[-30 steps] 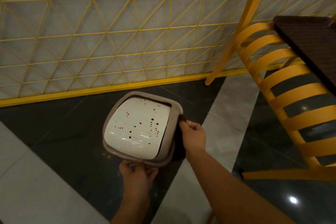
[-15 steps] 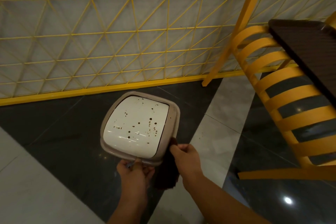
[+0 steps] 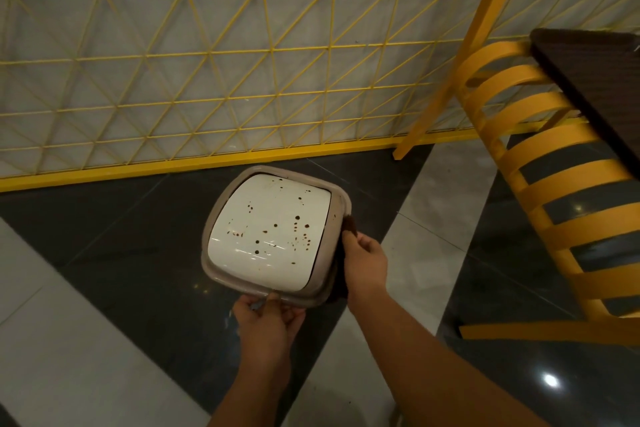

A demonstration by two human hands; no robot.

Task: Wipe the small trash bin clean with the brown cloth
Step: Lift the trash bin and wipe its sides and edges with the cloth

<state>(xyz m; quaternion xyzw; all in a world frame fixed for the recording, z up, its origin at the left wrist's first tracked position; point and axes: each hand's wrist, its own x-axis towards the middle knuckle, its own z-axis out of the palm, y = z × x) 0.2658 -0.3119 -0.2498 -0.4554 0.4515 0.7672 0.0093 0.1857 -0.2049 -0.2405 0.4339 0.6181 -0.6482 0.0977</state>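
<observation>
Head view, looking down at a small trash bin (image 3: pixel 325 253) standing on the dark floor tile (image 3: pixel 131 253) just in front of a yellow lattice partition (image 3: pixel 207 62). The bin has a taupe rim and a white swing lid (image 3: pixel 270 236) dotted with brown spots, most of them across the middle and right of the lid. The bin lies directly ahead of both hands, within close reach; its outline is a rounded square with no marked long axis, set slightly askew to the partition.

The left hand (image 3: pixel 266 322) grips the near edge of the rim, thumb on top and fingers curled beneath, and appears to steady the bin. The right hand (image 3: pixel 367 263) clutches the brown cloth (image 3: pixel 349 224) and presses it against the right side of the rim; part of the cloth shows above the fingers, and more of it hangs dark below the hand along the bin's right wall.

The right hand, which carries the cloth, is the working hand, and it sits at the lid's right edge. The spotted lid lies to its left and slightly forward, so the wipe would likely call for a short sweep inward over the rim. The lid may tip under pressure, which is a reason for the left hand's hold.

A yellow slatted chair (image 3: pixel 540 184) and the corner of a dark surface (image 3: pixel 595 87) stand to the right, well apart from the bin.
</observation>
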